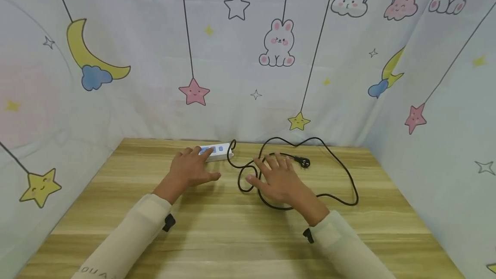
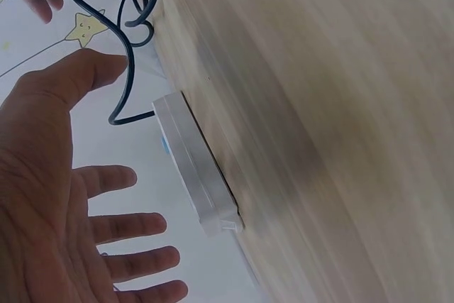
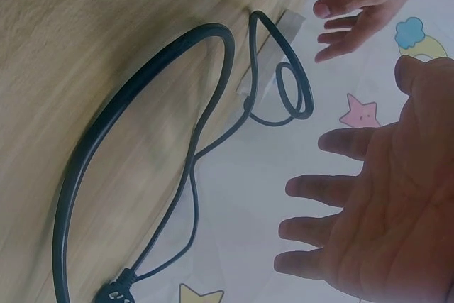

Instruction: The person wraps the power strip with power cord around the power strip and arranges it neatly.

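A white power strip [image 1: 222,152] with blue-grey sockets lies near the back edge of the table. Its black cord [image 1: 351,180] spreads in loose loops to the right and ends in a black plug [image 1: 305,162]. My left hand [image 1: 190,168] is above the table just in front of the strip, fingers spread; the left wrist view shows a gap between them and the strip [image 2: 195,161]. Over the cord loops hovers my right hand [image 1: 280,183], its fingers also straight and apart. Neither hand holds anything. In the right wrist view the plug [image 3: 115,293] is partly cut off.
The wooden table [image 1: 217,236] reaches back to a white cloth [image 1: 155,98] printed with stars, moons and rabbits, which also hangs at both sides. A small black piece [image 1: 168,222] shows at the left cuff, another [image 1: 308,235] at the right.
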`<act>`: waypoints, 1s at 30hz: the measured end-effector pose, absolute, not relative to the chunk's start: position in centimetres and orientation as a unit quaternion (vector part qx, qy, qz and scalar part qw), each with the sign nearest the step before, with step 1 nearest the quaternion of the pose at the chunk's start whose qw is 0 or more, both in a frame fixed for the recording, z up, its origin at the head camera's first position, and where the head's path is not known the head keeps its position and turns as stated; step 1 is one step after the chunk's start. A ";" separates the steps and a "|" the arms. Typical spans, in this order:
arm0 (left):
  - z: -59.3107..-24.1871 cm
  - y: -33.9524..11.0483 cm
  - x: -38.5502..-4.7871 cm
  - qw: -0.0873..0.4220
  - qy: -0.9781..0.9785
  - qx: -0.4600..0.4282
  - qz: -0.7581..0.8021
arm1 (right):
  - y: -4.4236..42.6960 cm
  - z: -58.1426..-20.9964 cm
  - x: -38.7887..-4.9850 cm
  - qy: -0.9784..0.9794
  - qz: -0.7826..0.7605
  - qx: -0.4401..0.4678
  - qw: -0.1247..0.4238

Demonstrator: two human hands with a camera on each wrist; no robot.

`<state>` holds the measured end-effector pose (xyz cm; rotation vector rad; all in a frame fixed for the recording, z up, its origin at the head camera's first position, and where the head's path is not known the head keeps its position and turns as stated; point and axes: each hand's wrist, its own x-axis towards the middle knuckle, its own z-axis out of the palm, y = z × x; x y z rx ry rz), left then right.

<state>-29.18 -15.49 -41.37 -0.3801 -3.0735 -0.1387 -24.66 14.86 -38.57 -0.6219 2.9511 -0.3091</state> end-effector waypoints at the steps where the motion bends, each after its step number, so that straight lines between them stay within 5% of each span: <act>1: -41.4 -15.4 -29.2 0.021 -0.991 -0.123 -0.044 | 14.8 -38.7 -24.7 0.972 -0.099 -0.205 0.055; 30: -42.1 -15.7 -31.6 0.037 -0.991 -0.121 -0.050 | 13.5 -39.0 -25.7 0.972 -0.100 -0.207 0.045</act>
